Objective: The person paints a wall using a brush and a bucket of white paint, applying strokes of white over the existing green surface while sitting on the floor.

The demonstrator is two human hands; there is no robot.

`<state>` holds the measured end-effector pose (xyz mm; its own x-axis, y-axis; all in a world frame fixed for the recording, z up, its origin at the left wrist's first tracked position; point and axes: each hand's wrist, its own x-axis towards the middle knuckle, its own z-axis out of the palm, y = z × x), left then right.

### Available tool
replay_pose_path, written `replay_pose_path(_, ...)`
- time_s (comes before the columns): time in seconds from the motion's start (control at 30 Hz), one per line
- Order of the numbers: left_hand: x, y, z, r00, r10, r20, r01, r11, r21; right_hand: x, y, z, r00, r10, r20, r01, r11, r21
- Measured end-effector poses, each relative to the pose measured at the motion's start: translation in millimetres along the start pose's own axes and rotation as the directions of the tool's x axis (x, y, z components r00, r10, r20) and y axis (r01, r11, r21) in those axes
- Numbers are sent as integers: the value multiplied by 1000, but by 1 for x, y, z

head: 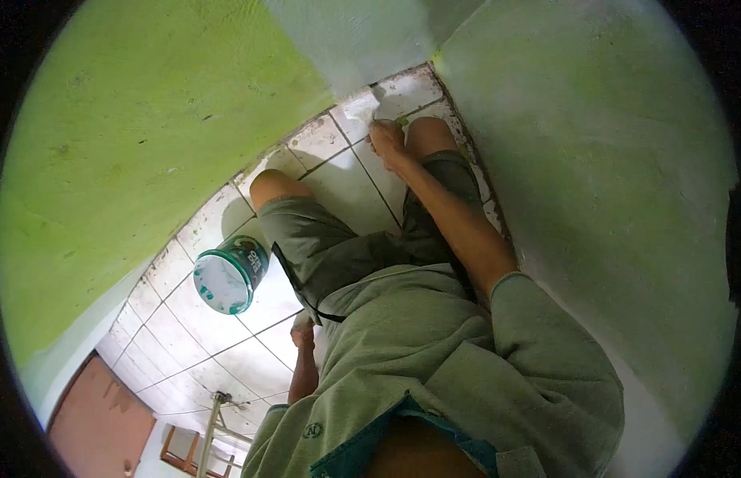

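Observation:
My right hand [385,142] grips a wide paintbrush [361,106] whose head is coated in white. The brush head is at the foot of the green wall [167,107], over the edge of the floor tiles and close to the room's corner. A pale painted patch [328,42] covers the wall above it. My left hand [303,331] hangs beside my left hip with its fingers curled, and whether it holds anything is unclear. Near it, beside my left thigh, stands a teal paint bucket [260,254] with white paint inside and smeared on its rim.
White floor tiles [179,319] with dirty, paint-spotted edges run along the wall. A second green wall [603,155] rises close on my right. Behind my left side stand a metal ladder-like frame [209,436], a wooden-framed item [180,457] and a reddish-brown door [98,418].

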<state>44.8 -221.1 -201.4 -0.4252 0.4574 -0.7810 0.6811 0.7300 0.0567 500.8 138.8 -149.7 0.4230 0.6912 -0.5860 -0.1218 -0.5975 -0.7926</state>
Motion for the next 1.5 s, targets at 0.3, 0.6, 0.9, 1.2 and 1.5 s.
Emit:
replay_pose_path(0.3, -2, -1, 2, 993, -118, -2, 118, 993, -22, -76, -75, -22, 969, -219, 111, 198, 965, 172)
replay_pose_path(0.6, -2, -1, 5, 986, -157, -57, 154, 987, -42, -39, -36, -50, 994, -103, 36, 105, 993, -50)
replay_pose_path(0.9, 10, -28, 14, 995, -20, -99, -9, 958, -285, -17, -59, -52, 949, -307, 67, 299, 949, 104)
replay_pose_path(1.2, -8, 1, 8, 991, -12, -134, 6, 999, -43, -182, -200, -85, 897, -424, 124, 384, 888, 254)
replay_pose_path(1.5, -38, 46, -16, 977, -172, -122, 157, 979, -130, -89, -49, -30, 1000, -3, -13, 5, 985, 170)
